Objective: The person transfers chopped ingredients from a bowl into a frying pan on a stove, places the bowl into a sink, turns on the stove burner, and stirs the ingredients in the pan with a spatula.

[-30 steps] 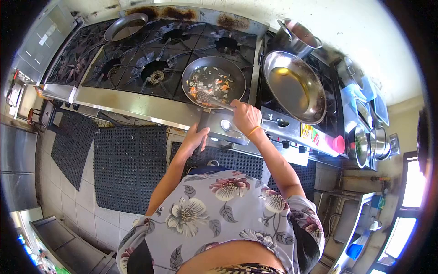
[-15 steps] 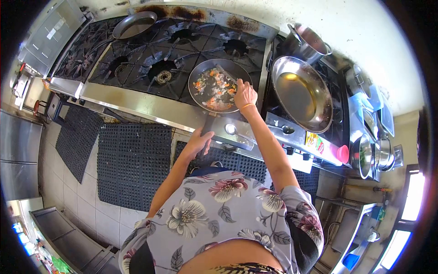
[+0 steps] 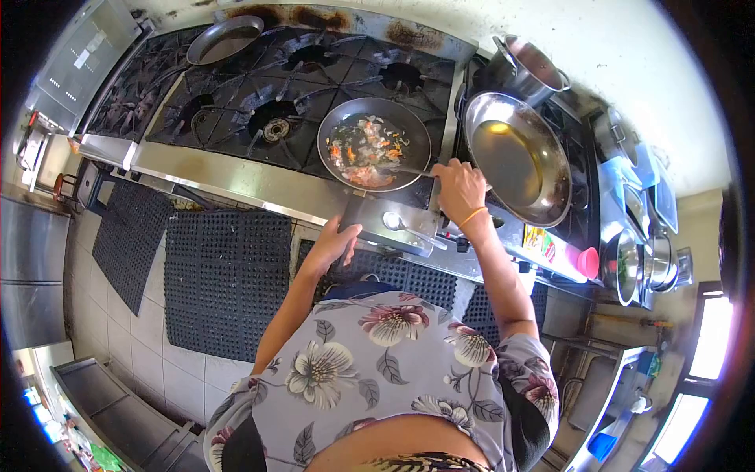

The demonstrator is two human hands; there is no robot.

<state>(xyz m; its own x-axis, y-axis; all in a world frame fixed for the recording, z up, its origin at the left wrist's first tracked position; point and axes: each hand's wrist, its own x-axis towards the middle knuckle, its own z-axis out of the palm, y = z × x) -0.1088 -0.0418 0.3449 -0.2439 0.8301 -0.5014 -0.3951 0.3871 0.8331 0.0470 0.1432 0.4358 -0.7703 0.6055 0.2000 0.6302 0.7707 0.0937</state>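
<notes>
A dark frying pan (image 3: pixel 417 130) sits on the front right burner of the stove. Inside it lie chopped orange and pale pieces (image 3: pixel 370 145), with a pinkish clump near the front rim. My left hand (image 3: pixel 332 245) is closed round the pan's handle (image 3: pixel 355 208), which points toward my body. Just right of the pan, my right hand (image 3: pixel 462 193) grips a metal utensil (image 3: pixel 410 168). Its far end reaches into the food, so I cannot make out the shape of its head. A metal spoon (image 3: pixel 393 222) rests on the steel ledge between my hands.
A wide steel pan (image 3: pixel 554 149) holding yellowish liquid stands close right of my right hand. Behind it is a tall pot (image 3: pixel 515 75). Another frying pan (image 3: pixel 224 41) sits at the back left. Bowls (image 3: pixel 627 267) and a pink-lidded container (image 3: pixel 587 262) are at the right.
My right hand has moved right and toward me, out from over the pan. The utensil has swung from the pan's far side to its near side, and the food has shifted slightly.
</notes>
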